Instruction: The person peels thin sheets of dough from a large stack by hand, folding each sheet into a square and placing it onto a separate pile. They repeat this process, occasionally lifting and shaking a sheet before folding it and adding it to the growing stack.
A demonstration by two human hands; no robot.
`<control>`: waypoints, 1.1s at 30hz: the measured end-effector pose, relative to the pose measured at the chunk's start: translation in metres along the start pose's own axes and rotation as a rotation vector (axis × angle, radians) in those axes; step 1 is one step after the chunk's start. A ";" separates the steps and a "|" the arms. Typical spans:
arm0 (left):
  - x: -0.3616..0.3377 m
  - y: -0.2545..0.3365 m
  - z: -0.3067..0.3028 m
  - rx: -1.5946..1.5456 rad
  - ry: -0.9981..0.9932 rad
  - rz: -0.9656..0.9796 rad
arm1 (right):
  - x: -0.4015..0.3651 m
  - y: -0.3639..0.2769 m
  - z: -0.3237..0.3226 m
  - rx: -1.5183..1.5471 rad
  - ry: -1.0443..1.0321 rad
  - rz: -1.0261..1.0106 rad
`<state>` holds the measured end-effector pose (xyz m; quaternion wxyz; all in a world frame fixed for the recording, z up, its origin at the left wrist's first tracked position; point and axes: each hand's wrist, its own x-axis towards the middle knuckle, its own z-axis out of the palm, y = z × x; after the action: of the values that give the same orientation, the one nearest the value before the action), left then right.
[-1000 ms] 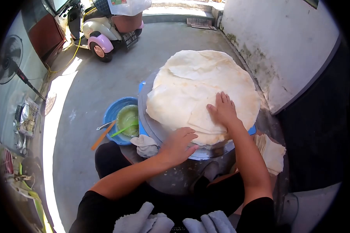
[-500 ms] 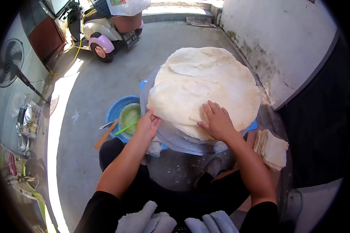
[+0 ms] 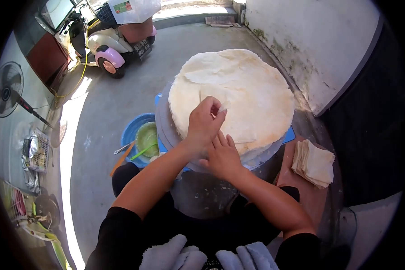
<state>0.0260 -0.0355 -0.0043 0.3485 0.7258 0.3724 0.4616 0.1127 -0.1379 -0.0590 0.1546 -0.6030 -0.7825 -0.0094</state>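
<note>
A large stack of thin, round, pale dough sheets [image 3: 252, 85] lies on a round board [image 3: 164, 114] in front of me. My left hand [image 3: 204, 121] is over the stack, its thumb and fingers pinching the edge of the top sheet, a small flap showing at the fingertips. My right hand [image 3: 222, 157] rests at the near side of the stack, fingers extended, just below my left hand. The left edge of the top sheet appears folded inward; part of the fold is hidden by my hands.
Left of the stack is a blue basin [image 3: 127, 128] holding a green bowl [image 3: 147, 135] and a green-handled utensil [image 3: 141, 152]. A wooden stick [image 3: 121, 159] leans there. Squarish folded sheets [image 3: 313, 163] are piled on a reddish board [image 3: 303, 195]. A fan [image 3: 6, 92] and scooter [image 3: 110, 45] stand beyond.
My left hand has moved from the left edge up and right across the stack, bringing the sheet's edge along. My right hand has shifted left and toward me. The view has turned slightly.
</note>
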 end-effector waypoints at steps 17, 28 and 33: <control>0.003 -0.055 0.034 0.550 -0.739 0.298 | 0.017 0.091 -0.067 0.139 0.326 0.377; -0.025 -0.052 0.034 0.538 -0.665 0.415 | 0.055 0.116 -0.069 0.106 -0.164 0.822; -0.034 -0.034 -0.010 0.517 -0.594 0.433 | 0.059 0.142 -0.057 0.197 -0.254 0.880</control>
<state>-0.0004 -0.0471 -0.0436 0.1428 0.9513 0.1986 0.1874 0.2473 -0.0552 -0.0143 0.1037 -0.8563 -0.4623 0.2054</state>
